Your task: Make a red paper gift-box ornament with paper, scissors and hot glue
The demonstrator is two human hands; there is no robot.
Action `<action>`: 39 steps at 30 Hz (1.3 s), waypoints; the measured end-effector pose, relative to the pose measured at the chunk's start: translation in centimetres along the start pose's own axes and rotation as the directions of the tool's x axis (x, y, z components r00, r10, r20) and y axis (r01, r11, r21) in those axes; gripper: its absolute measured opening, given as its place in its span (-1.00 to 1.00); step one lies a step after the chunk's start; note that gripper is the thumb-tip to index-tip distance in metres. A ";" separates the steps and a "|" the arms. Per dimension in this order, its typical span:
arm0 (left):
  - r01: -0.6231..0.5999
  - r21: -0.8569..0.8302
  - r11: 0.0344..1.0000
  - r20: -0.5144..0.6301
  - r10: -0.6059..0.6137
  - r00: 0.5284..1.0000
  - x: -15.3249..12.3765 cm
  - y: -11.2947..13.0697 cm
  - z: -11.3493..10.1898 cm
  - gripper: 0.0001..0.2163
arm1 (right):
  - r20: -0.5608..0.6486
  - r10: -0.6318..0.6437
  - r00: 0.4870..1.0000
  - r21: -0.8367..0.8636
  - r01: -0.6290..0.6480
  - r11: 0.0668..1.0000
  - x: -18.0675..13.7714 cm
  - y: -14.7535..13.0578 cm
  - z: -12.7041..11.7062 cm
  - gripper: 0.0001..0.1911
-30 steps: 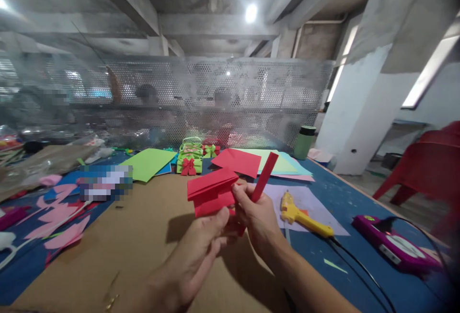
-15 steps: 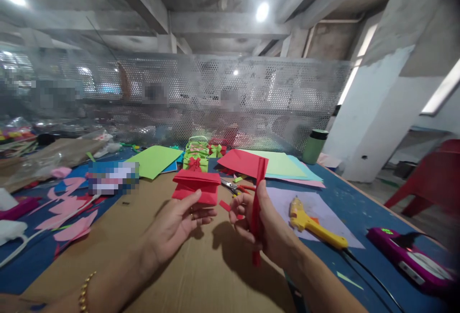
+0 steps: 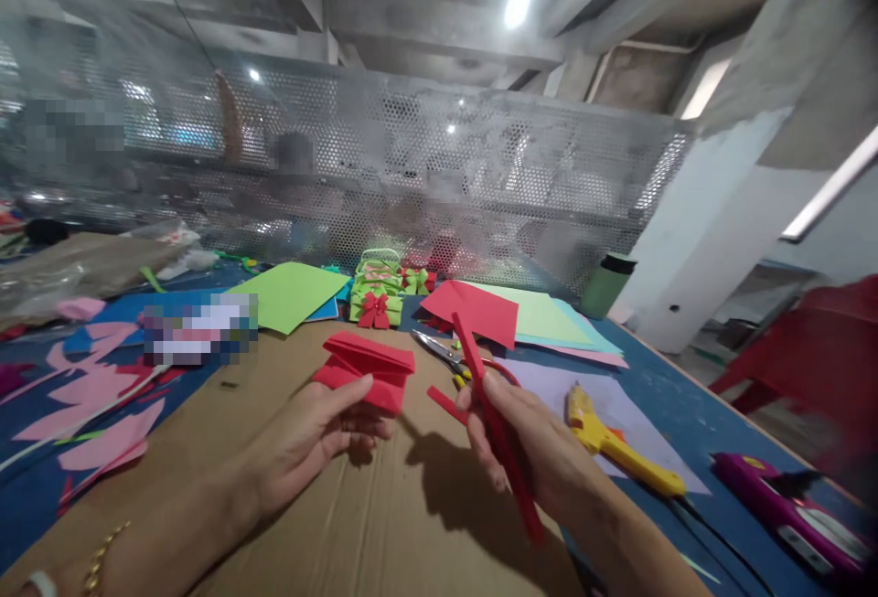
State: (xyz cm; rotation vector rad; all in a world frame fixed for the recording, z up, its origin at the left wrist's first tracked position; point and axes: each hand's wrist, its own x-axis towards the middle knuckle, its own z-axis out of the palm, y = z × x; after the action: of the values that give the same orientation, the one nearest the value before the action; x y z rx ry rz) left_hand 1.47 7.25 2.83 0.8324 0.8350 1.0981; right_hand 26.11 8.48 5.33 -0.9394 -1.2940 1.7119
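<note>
1. Up close, the left hand (image 3: 319, 432) pinches the folded red paper (image 3: 367, 361), held over brown cardboard (image 3: 322, 538).
2. Alongside, the right hand (image 3: 518, 428) grasps a long red strip (image 3: 473, 355), well apart from that fold!
3. Just beyond, scissors (image 3: 437, 347); rightward, a yellow glue gun (image 3: 621, 453) on lilac paper (image 3: 662, 437).
4. Farther back, green paper bags (image 3: 379, 279), red bow (image 3: 375, 310) in front.

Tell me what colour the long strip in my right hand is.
Red: the strip in your right hand shows best in the head view.
</note>
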 end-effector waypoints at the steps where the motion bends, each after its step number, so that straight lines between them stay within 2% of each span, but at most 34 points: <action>1: 0.005 0.017 1.000 0.013 -0.005 1.000 -0.1 -0.2 0.0 -0.71 | 0.020 0.006 1.000 -0.003 -0.006 1.000 -0.1 0.0 0.0 -0.53; 4: 0.012 0.034 0.999 0.040 -0.014 0.999 -0.1 -0.4 0.1 -0.69 | 0.067 0.044 0.997 -0.004 -0.044 0.999 -0.4 0.0 0.2 -0.56; 8: -0.005 0.025 1.000 0.016 0.005 1.000 -0.1 0.1 0.0 -0.72 | 0.022 0.049 0.999 -0.039 -0.048 0.998 -1.0 -0.3 0.6 -0.60; 11: -0.005 0.024 1.000 0.009 0.005 1.000 -0.2 0.4 -0.1 -0.74 | 0.037 0.056 0.998 -0.085 -0.053 0.995 -1.3 -0.4 0.7 -0.62; 15: 0.001 0.028 1.000 0.049 -0.003 0.999 -0.3 0.1 0.0 -0.76 | 0.029 -0.030 0.999 -0.225 0.035 0.974 -1.2 -0.3 0.6 -0.58; 18: 0.003 0.042 0.999 0.072 -0.006 0.997 -0.4 -0.1 0.1 -0.75 | 0.015 -0.110 0.994 -0.409 0.107 0.906 -1.0 -0.2 0.3 -0.55; 20: 0.004 0.053 0.999 0.072 -0.007 0.997 -0.4 -0.1 0.1 -0.74 | 0.056 -0.121 0.991 -0.515 0.133 0.847 -0.9 0.0 0.2 -0.53; 23: 0.003 0.043 0.999 0.066 -0.006 0.998 -0.5 0.0 0.1 -0.74 | 0.123 -0.149 0.981 -0.595 0.193 0.780 -1.0 0.3 0.2 -0.58; 25: 0.012 0.039 0.999 0.056 -0.014 0.998 -0.6 0.1 0.1 -0.75 | 0.126 -0.217 0.968 -0.621 0.247 0.744 -1.0 0.5 0.2 -0.64; 27: 0.025 0.039 0.999 0.046 -0.026 0.999 -0.6 0.1 0.2 -0.75 | 0.092 -0.330 0.940 -0.634 0.311 0.709 -1.2 0.5 0.2 -0.71; 29: 0.037 0.029 0.999 0.053 -0.039 0.998 -0.6 0.2 0.2 -0.75 | 0.075 -0.473 0.878 -0.673 0.395 0.626 -1.3 0.4 0.2 -0.76; 32: 0.054 0.010 0.998 0.090 -0.055 0.994 -0.7 0.3 0.3 -0.73 | 0.152 -0.665 0.731 -0.778 0.504 0.376 -1.4 0.0 0.4 -0.73; 34: 0.047 0.001 0.999 0.103 -0.047 0.994 -0.7 0.3 0.4 -0.73 | 0.208 -0.715 0.667 -0.818 0.519 0.246 -1.5 -0.1 0.5 -0.71; 36: 0.039 0.002 0.999 0.104 -0.039 0.994 -0.8 0.3 0.4 -0.73 | 0.227 -0.721 0.654 -0.828 0.520 0.211 -1.5 -0.1 0.7 -0.70; 39: 0.078 0.023 0.997 0.111 -0.080 0.991 -0.8 0.2 0.3 -0.71 | 0.224 -0.697 0.681 -0.804 0.534 0.263 -1.4 0.2 0.9 -0.69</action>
State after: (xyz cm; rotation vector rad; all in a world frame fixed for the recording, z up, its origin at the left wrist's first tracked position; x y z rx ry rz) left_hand 1.45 6.45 3.31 0.8614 0.7788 0.9665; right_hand 25.90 6.81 5.43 -0.8279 -2.0477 0.2756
